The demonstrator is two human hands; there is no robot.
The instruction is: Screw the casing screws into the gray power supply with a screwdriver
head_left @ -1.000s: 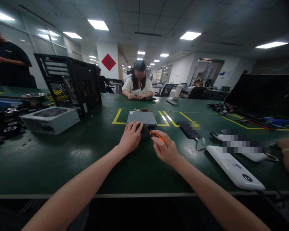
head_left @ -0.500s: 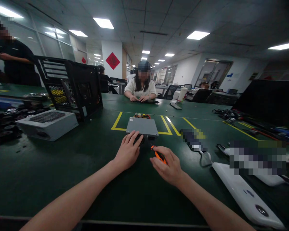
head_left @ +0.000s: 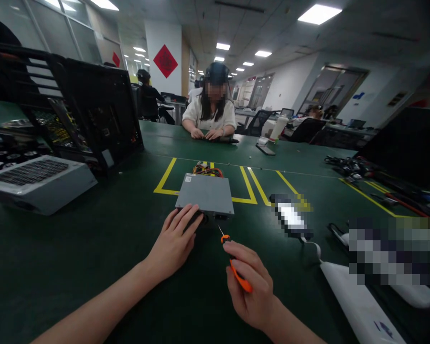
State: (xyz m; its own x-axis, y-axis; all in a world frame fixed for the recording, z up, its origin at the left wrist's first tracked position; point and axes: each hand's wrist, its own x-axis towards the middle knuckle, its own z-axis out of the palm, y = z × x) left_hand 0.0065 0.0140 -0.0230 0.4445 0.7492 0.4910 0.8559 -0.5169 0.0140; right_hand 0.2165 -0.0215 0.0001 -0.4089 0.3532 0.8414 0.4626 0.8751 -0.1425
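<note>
A grey metal power supply unit (head_left: pixel 206 192) lies flat on the green table, its cable bundle (head_left: pixel 209 169) at the far side. My left hand (head_left: pixel 175 241) rests against its near left edge, fingers stretched out and partly hiding that front face. My right hand (head_left: pixel 252 282) is closed around the handle of an orange and black screwdriver (head_left: pixel 241 277). Its thin shaft points up and away, and the tip is just short of the unit's near face, by the power socket (head_left: pixel 221 217).
On the left stand a black computer case (head_left: pixel 111 114) and another power supply (head_left: pixel 39 184). To the right lie a phone-like device (head_left: pixel 290 215), cabled to a white power bank (head_left: pixel 358 301), and cables (head_left: pixel 344 167). A person (head_left: pixel 209 112) sits opposite. Yellow tape (head_left: pixel 165 177) marks the table.
The view has tilted down and come closer. My right hand with the screwdriver has drawn back slightly from the power supply, showing more shaft. My left hand stays at the unit's edge.
</note>
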